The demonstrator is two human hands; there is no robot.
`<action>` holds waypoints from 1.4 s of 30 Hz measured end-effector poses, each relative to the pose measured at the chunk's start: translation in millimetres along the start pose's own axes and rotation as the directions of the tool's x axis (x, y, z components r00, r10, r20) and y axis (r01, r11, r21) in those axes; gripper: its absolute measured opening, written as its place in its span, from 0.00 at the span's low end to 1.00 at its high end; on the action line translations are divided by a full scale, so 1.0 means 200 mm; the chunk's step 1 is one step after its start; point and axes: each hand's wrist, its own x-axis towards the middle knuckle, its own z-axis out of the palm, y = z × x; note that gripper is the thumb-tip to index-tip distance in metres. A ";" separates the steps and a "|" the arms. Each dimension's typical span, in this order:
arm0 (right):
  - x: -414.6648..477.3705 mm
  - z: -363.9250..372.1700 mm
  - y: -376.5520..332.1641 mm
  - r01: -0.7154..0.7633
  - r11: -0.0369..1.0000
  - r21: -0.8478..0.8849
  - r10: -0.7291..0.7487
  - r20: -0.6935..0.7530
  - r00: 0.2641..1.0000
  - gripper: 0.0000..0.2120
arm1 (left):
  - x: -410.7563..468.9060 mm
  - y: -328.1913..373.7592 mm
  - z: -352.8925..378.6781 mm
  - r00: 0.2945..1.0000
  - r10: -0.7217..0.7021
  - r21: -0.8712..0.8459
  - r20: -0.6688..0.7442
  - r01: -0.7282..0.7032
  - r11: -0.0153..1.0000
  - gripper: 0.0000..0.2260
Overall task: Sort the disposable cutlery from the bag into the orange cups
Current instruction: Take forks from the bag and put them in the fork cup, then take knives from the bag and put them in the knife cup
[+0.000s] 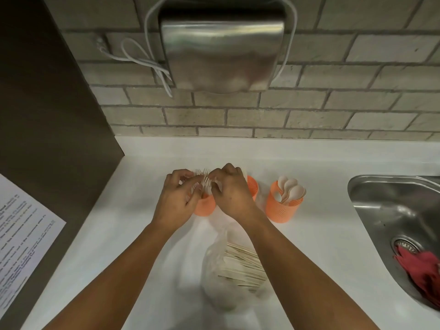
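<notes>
Three orange cups stand in a row on the white counter. Above the left cup (205, 206), my left hand (179, 194) and my right hand (228, 189) both pinch a bunch of pale forks (204, 177), tines up, standing in that cup. The middle cup (252, 186) is mostly hidden behind my right hand. Several pale spoons (291, 188) fill the right cup (282, 207). Nearer to me, between my forearms, a clear plastic bag (221, 277) lies on the counter with several pale cutlery pieces (242, 265) inside.
A steel sink (390, 210) with a red cloth (421, 270) is set in the counter at right. A printed sheet (21, 234) hangs on the dark panel at left. A steel hand dryer (221, 51) with white cables is on the brick wall.
</notes>
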 end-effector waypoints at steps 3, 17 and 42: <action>-0.02 -0.05 -0.02 0.013 1.000 -0.011 -0.014 -0.050 0.999 0.16 | 0.00 0.02 -0.01 0.998 0.003 0.030 -0.061 -0.001 1.000 0.18; -0.53 -0.32 0.11 -0.158 0.966 -0.203 0.256 0.706 0.661 0.10 | -0.47 0.37 0.07 0.915 -0.131 -0.007 0.381 0.145 0.989 0.06; -0.95 -0.22 0.22 -0.136 0.975 -0.176 0.187 0.316 0.930 0.13 | -0.74 0.64 -0.01 0.845 -0.501 0.092 0.189 0.493 0.865 0.28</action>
